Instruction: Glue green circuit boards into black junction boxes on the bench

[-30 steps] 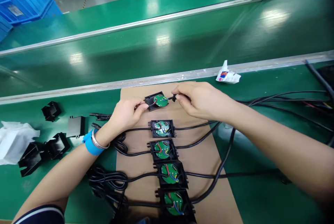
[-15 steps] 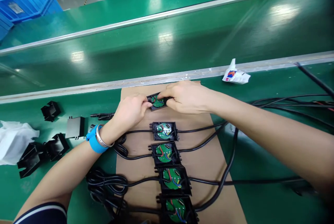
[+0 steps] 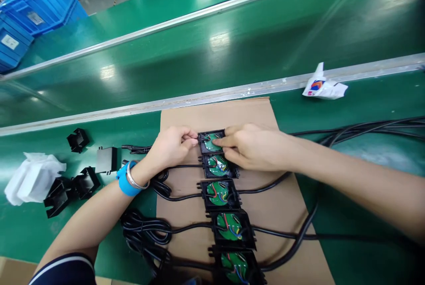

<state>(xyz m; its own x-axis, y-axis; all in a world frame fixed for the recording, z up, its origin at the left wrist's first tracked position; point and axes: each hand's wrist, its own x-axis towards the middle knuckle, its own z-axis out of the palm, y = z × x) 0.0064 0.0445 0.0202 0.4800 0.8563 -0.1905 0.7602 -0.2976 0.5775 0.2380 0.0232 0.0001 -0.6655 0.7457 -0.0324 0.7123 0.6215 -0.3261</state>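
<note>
A black plastic box (image 3: 201, 148) with a round green circuit board (image 3: 210, 143) and thin wires inside lies at the far end of a row. My left hand (image 3: 174, 147) pinches its left end, where the fingertips hide the cable outlet. On the other side, my right hand (image 3: 254, 145) grips the right edge, its index fingertip resting on the board. Right below and touching it is a second open box (image 3: 219, 165) with a similar board. Further open boxes (image 3: 222, 194) of the same kind run down toward me, with black cables at both sides.
Brown cardboard (image 3: 186, 214) lies under the row. Coiled black cables (image 3: 146, 229) are at left, near loose black housings (image 3: 85, 182) and white wrapping (image 3: 33, 179). A crumpled white packet (image 3: 323, 88) sits by the metal rail (image 3: 232, 94). Blue crates (image 3: 40, 4) stand far left.
Both hands have brought the farthest box nearer, down against the second box in the row. The camera view has shifted, so the surroundings sit further right in the picture.
</note>
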